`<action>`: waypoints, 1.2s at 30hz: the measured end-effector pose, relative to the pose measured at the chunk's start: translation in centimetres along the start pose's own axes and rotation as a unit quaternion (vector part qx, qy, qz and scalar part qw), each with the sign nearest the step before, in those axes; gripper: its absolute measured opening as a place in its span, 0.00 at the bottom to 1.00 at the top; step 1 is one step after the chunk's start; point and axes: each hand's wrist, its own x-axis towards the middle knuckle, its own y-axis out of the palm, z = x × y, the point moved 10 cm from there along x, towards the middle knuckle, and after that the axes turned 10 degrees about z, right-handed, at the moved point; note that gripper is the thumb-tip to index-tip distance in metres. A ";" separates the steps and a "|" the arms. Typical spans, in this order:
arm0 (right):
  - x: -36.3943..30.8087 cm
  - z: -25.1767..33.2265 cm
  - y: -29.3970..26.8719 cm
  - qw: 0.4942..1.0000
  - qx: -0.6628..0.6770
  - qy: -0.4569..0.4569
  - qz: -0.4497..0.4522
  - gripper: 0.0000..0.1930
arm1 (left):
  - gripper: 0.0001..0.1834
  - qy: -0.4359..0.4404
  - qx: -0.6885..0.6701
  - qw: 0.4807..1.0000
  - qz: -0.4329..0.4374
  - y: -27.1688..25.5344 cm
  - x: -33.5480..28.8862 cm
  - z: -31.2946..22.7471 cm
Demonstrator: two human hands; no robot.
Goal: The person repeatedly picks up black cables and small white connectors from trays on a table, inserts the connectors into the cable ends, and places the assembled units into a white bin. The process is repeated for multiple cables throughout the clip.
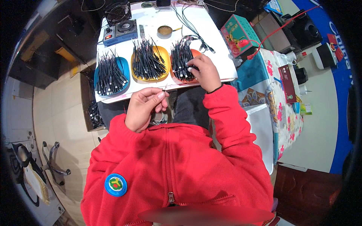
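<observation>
Across the white tabletop stood three trays of black cables. The left hand pinched a small dark wire end by the front edge; the right hand curled over cables in the orange tray, its hold unclear.

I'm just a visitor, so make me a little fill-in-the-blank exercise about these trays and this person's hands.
1. The middle tray, between the blue tray and the orange tray, is ____ in colour.
2. The cables heaped in the trays are mostly ____.
3. The right hand is at the ____ tray.
4. The left hand pinches a small dark piece; its sleeve is ____.

Missing words: yellow; black; orange; red.
</observation>
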 end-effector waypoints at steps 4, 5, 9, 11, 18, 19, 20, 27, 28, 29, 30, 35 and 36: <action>0.6 1.2 0.6 0.997 -0.079 -0.015 -0.017 0.08 | 0.09 0.017 -0.018 1.000 -0.014 -0.8 0.0 -0.1; 0.3 2.3 -0.6 0.994 -0.075 -0.043 -0.063 0.08 | 0.09 0.026 -0.016 0.999 -0.021 -0.9 -0.1 -0.3; -0.9 4.2 -3.9 0.992 0.056 -0.005 -0.115 0.06 | 0.09 0.063 -0.012 0.994 -0.085 -1.4 -0.6 -1.1; -2.8 4.1 -1.6 0.948 0.298 0.107 -0.025 0.04 | 0.10 0.118 -0.030 0.990 -0.075 -0.5 -0.7 -2.0; -5.9 10.1 2.8 0.791 0.596 0.117 0.076 0.07 | 0.11 0.172 -0.028 0.982 -0.079 0.8 -2.4 -3.1; -6.1 10.5 3.0 0.791 0.595 0.117 0.078 0.07 | 0.10 0.176 -0.015 0.981 -0.073 1.1 -2.8 -3.3; -6.2 11.0 2.9 0.793 0.596 0.106 0.069 0.06 | 0.10 0.181 -0.003 0.981 -0.066 1.5 -3.0 -3.4; -7.1 12.6 1.0 0.832 0.551 0.057 0.024 0.06 | 0.10 0.207 0.043 0.977 -0.039 3.6 -4.7 -4.2; -7.2 12.7 0.3 0.837 0.545 0.051 0.015 0.06 | 0.09 0.204 0.060 0.976 -0.042 3.6 -5.0 -4.3; -7.5 12.3 -1.0 0.860 0.507 0.051 -0.024 0.06 | 0.09 0.206 0.072 0.975 -0.036 3.8 -5.2 -4.5; -7.6 12.3 -2.0 0.871 0.488 0.040 -0.040 0.06 | 0.10 0.207 0.084 0.974 -0.029 3.9 -5.4 -4.6; -7.4 13.7 -3.6 0.875 0.482 0.001 -0.038 0.05 | 0.09 0.204 0.058 0.977 0.016 5.2 -5.5 -4.2; -7.3 13.8 -3.6 0.884 0.466 0.008 -0.035 0.05 | 0.09 0.205 0.074 0.976 0.023 5.5 -5.5 -4.3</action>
